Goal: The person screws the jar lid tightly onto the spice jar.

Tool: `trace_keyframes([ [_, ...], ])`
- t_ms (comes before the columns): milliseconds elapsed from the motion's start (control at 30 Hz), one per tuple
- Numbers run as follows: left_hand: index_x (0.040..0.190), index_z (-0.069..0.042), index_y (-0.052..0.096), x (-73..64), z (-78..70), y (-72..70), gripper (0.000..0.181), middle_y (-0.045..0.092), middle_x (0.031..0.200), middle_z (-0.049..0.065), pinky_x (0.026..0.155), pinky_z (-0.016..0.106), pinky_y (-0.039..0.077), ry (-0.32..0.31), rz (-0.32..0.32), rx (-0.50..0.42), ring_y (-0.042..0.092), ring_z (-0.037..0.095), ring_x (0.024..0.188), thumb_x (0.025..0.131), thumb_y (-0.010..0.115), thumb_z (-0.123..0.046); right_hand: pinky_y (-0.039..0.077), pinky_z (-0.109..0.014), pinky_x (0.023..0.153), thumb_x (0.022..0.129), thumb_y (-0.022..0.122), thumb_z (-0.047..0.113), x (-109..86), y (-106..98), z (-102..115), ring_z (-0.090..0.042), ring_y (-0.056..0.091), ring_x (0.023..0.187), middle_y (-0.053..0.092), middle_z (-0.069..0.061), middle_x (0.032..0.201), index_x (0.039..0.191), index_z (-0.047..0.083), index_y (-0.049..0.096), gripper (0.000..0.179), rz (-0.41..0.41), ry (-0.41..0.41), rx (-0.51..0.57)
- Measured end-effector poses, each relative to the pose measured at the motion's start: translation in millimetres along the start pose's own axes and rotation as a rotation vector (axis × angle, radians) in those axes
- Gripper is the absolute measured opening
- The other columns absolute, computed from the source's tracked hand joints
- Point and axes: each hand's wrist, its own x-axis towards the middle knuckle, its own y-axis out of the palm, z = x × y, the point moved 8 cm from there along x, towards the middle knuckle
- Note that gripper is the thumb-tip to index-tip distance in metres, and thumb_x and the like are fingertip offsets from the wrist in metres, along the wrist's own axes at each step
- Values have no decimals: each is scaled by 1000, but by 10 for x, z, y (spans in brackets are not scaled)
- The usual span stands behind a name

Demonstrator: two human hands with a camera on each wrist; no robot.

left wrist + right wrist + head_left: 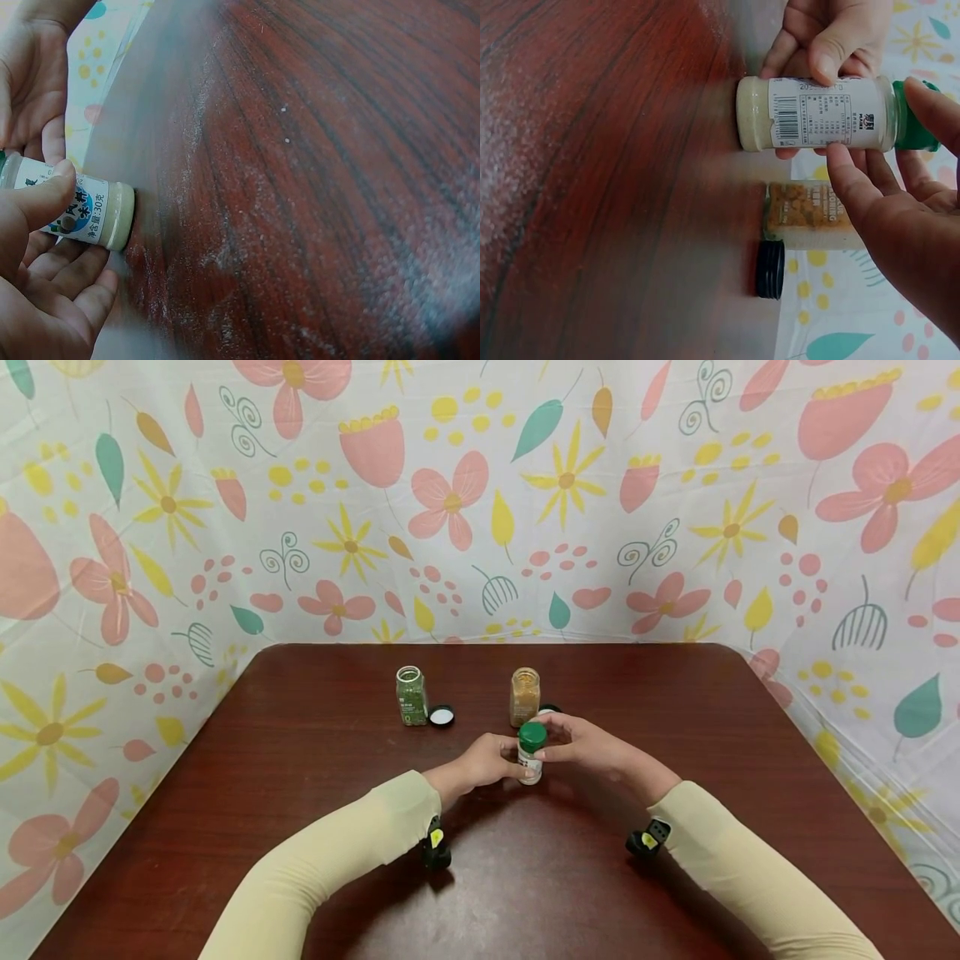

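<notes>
A small seasoning jar (pixel 530 768) with a green cap (pixel 532 737) stands upright between both hands, close in front of a glass jar of orange-brown seasoning. My left hand (pixel 483 762) grips the body, the thumb across the white label in the left wrist view. My right hand (pixel 596 747) holds the jar from the other side; in the right wrist view one digit lies on the green cap and another touches the label's lower edge. Pale powder (pixel 756 116) shows through the clear base, which is right at the tabletop.
The open orange-brown seasoning jar (pixel 525 700) stands behind, beside its black cap (pixel 770 268), partly hidden by my right hand in the head view. To the left is an open jar of green herbs (pixel 412 700) with a black-rimmed lid (pixel 442 717). A flowered cloth (pixel 480 510) surrounds the dark wooden table (pixel 330 693).
</notes>
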Motion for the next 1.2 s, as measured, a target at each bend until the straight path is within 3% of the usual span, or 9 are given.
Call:
trace_keyframes([
  [200,130,-1,70,-1,-5,1,41,75,123,17,102,35,54,-1,1,1,68,29,121,91,77,-11,53,-28,95,100,67,12,14,10,-10,-27,58,125,59,-26,138,143,-8,44,53,-16,-7,16],
  [400,132,-2,69,-8,-23,-6,42,75,123,17,101,32,53,-1,2,-4,68,28,121,91,77,-11,53,-25,93,99,68,9,14,15,1,-14,59,116,60,-25,136,142,-9,44,53,-38,-11,21],
  [800,131,-2,69,-7,-15,-15,42,75,122,16,100,33,54,-11,1,-4,68,28,121,91,78,-12,53,-30,96,98,70,13,20,7,25,-20,62,116,63,-24,130,137,-8,46,51,-81,-24,-46],
  [1000,131,-3,69,-15,2,-3,42,75,123,16,100,33,54,-23,-2,-10,68,28,120,91,78,-12,53,-32,95,97,72,17,18,15,1,-28,60,120,59,-22,135,142,-5,43,58,-13,7,0],
  [1200,131,-2,69,-5,2,9,42,75,122,17,100,33,54,-19,1,-5,69,28,119,91,78,-11,50,-36,103,99,70,21,1,17,8,-39,47,137,44,-25,151,152,-1,37,66,106,40,30],
])
